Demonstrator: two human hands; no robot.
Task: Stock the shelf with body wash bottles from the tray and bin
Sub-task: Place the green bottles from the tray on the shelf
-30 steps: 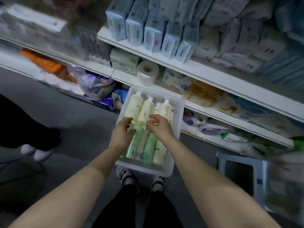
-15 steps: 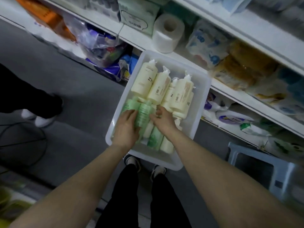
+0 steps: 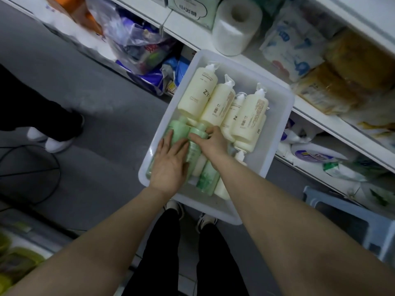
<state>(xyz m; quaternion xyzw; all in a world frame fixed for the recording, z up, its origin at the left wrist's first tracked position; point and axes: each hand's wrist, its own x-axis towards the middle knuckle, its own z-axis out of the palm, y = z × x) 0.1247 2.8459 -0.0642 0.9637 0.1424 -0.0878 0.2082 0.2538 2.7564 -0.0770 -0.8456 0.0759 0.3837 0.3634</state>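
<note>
Both our hands are in the white bin (image 3: 275, 133), which sits in front of the shelf (image 3: 320, 112). Left hand (image 3: 171, 161) lies flat, fingers straight, on a green bottle (image 3: 178, 130) at the bin's 9 o'clock side. Right hand (image 3: 210, 141) has a curled grip round the next green bottle's cap (image 3: 197, 130). Cream bottles (image 3: 215, 103) lie at 12 o'clock in the bin. Toilet roll (image 3: 236, 25) on the shelf beyond.

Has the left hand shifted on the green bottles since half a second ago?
Yes. The left hand has slid toward the tray's left wall, fingers now flatter on the left green bottle.
</note>
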